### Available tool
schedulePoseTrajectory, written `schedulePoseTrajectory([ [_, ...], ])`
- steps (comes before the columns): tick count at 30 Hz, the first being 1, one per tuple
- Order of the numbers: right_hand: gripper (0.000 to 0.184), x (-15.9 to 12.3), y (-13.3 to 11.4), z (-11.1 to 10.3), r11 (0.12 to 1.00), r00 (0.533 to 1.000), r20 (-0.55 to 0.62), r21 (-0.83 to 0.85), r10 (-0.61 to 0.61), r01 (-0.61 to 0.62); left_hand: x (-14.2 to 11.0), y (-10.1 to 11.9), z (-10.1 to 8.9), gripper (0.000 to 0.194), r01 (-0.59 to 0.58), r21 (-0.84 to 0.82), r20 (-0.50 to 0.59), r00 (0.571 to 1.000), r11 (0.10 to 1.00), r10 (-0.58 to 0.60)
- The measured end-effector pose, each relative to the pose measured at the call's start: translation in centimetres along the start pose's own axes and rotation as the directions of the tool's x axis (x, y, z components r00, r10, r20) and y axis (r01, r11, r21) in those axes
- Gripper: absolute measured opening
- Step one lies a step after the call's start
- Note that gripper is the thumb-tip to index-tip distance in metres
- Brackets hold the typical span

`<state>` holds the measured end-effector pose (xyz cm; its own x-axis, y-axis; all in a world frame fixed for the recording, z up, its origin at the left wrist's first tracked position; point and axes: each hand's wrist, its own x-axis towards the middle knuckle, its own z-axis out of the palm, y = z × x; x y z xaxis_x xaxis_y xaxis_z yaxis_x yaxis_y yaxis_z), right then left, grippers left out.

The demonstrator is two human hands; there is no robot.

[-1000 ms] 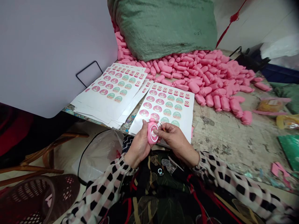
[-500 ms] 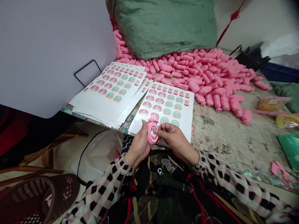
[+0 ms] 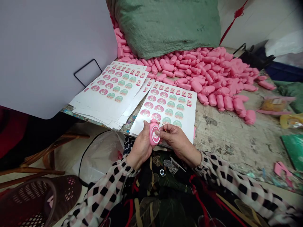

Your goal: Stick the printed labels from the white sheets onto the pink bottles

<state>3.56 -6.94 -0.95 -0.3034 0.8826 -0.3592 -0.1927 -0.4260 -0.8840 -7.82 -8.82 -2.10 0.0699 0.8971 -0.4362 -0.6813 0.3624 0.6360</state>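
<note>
My left hand (image 3: 141, 143) is closed around a small pink plastic bottle (image 3: 154, 125), held upright with its narrow neck away from me. An oval pink and white label (image 3: 155, 136) lies on the bottle's front. The thumb of my right hand (image 3: 178, 140) presses on that label, at its right side. Between the curled fingers of the same hand a thin, pointed tool (image 3: 165, 128) shows; most of it is hidden. Just beyond both hands lies a sticker sheet (image 3: 189, 126) with pink and green labels.
A stack of sticker sheets (image 3: 99, 108) lies to the left, by a large grey panel (image 3: 56, 50). Many pink bottles (image 3: 196, 74) are heaped at the back under a green sack (image 3: 170, 25). A plastic basket (image 3: 26, 201) stands low at left.
My hands keep almost the same pose, with the right thumb still on the label. The view has shifted very slightly.
</note>
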Motion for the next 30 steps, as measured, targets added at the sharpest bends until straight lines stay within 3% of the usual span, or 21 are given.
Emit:
schedulePoseTrajectory([
  [30, 0.036, -0.04, 0.05, -0.02, 0.999, 0.999, -0.033, -0.036, 0.0, -0.001, -0.05, -0.32, -0.04, 0.052, -0.035, 0.01, 0.02, 0.999, 0.999, 0.035],
])
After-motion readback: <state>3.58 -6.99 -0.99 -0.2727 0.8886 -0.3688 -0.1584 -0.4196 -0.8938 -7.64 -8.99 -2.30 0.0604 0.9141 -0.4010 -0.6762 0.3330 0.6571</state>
